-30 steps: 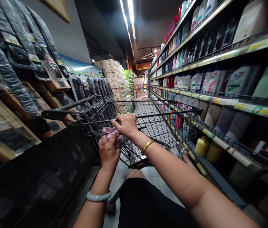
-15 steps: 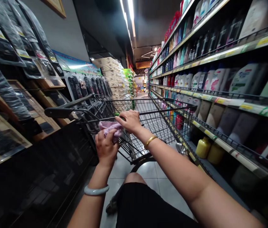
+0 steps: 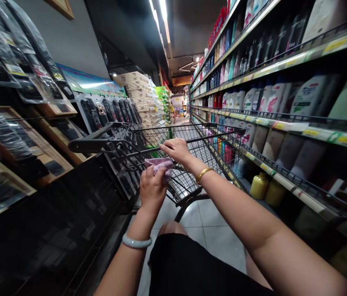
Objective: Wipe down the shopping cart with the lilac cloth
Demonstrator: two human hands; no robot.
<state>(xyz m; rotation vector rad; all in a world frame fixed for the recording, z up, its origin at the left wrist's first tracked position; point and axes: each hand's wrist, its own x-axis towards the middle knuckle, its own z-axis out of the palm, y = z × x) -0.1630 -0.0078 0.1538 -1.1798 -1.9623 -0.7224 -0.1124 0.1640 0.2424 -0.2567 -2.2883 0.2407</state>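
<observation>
My left hand [image 3: 153, 185] is closed on a crumpled light-purple cloth [image 3: 164, 163], which sits against the near top rail of a black wire shopping cart [image 3: 191, 181]. On the same rail, just right of the cloth, my right hand [image 3: 176, 150] is curled over the bar, with its fingertips partly hidden. The cart stands at an angle in front of my knees, its handle [image 3: 90, 144] jutting to the left. Only the floor shows through the basket's wire mesh.
Shelves of shampoo bottles [image 3: 276, 96] line the right side, with yellow jars [image 3: 258, 186] low down. At left, packaged goods [image 3: 10, 61] hang above a black glossy base [image 3: 37, 234]. Stacked boxes [image 3: 138, 96] stand farther along the aisle, over a tiled floor [image 3: 213, 242].
Both hands and the cloth have shifted right in the picture, along with the cart's handle end. The shelves and background have slid slightly left. Both grips look the same.
</observation>
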